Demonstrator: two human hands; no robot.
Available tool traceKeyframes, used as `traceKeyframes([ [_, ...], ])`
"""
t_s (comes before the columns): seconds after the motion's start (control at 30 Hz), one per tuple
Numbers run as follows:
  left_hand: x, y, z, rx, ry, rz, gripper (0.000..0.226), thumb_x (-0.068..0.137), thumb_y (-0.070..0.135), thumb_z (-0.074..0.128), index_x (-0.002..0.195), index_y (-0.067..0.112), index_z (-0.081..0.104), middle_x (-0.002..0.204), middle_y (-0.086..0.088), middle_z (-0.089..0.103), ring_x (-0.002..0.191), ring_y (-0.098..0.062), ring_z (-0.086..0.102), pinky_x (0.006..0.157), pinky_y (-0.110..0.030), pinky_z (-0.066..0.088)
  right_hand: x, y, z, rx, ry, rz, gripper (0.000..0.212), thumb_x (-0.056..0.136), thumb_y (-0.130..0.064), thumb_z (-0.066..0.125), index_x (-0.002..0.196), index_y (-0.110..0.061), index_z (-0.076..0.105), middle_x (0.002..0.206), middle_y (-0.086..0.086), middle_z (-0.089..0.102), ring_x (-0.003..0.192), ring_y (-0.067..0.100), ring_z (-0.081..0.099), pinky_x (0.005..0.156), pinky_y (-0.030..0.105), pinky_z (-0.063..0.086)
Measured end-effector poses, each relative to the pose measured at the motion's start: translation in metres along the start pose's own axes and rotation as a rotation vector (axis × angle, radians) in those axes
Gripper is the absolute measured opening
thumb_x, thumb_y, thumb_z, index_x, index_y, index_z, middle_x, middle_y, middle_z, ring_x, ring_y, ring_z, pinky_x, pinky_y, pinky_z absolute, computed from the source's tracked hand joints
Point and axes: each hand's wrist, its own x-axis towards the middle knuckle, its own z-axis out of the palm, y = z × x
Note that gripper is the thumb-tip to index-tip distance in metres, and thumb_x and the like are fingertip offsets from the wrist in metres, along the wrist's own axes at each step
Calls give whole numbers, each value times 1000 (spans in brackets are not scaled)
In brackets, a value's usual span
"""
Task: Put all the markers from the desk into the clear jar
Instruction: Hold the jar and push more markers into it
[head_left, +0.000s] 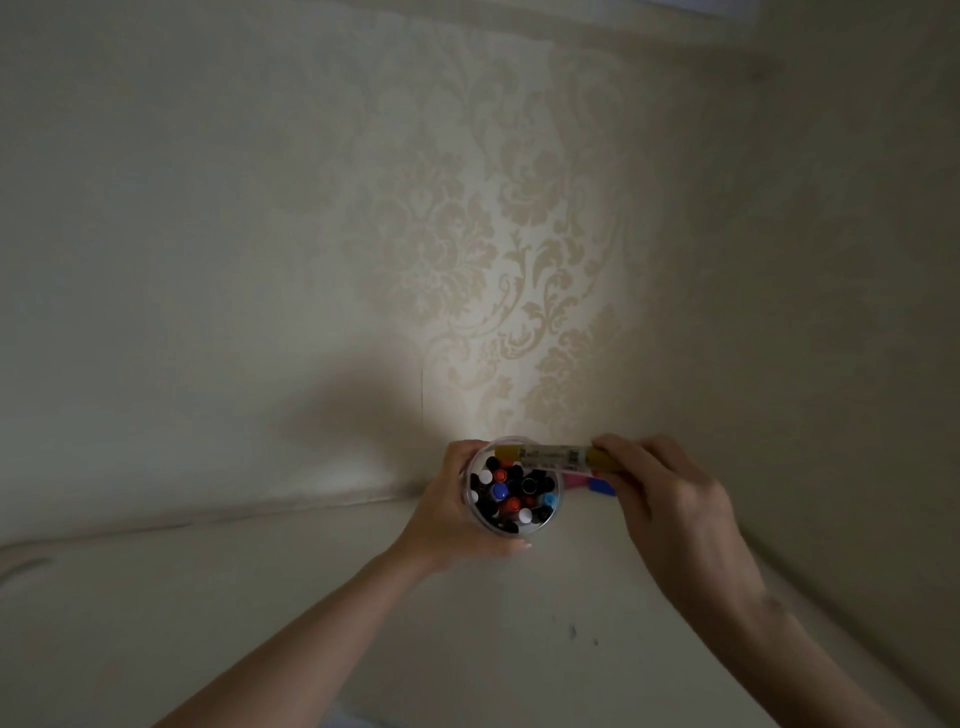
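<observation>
Yellow marker (558, 456) pinched in right hand (670, 499), left hand (447, 514) gripping clear jar (514, 526)

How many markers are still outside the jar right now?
3 visible: a yellow marker held by the right hand over the jar, and pink and blue ones on the desk behind. Others may be hidden.

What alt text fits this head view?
A left hand grips a clear jar full of markers while the right hand holds a yellow marker sideways over its rim; pink and blue markers lie on the desk behind.
</observation>
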Motion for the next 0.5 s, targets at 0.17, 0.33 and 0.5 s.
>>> traceKeyframes([
  [0.17, 2, 6, 0, 3, -27, -17, 91, 55, 3, 97, 123, 30, 42, 115, 33, 61, 109, 7, 65, 79, -14, 56, 8, -7, 7, -248, -92, -95, 57, 64, 12, 71, 112, -19, 64, 89, 3, 61, 62, 21, 57, 42, 29, 48],
  [0.33, 2, 5, 2, -1, -13, -31, 94, 53, 8, 99, 126, 29, 44, 118, 19, 65, 110, -1, 68, 82, -19, 58, 28, -23, 10, -300, -201, -137, 58, 52, 9, 78, 103, -16, 66, 83, 5, 61, 59, 23, 58, 38, 27, 42],
  [0.5, 3, 7, 3, 19, -42, -31, 93, 54, 9, 98, 126, 28, 43, 118, 15, 64, 109, 5, 64, 82, -11, 54, 47, -30, 31, -219, -410, -106, 65, 78, -3, 67, 136, -17, 41, 124, 8, 43, 95, 25, 59, 76, 32, 53],
])
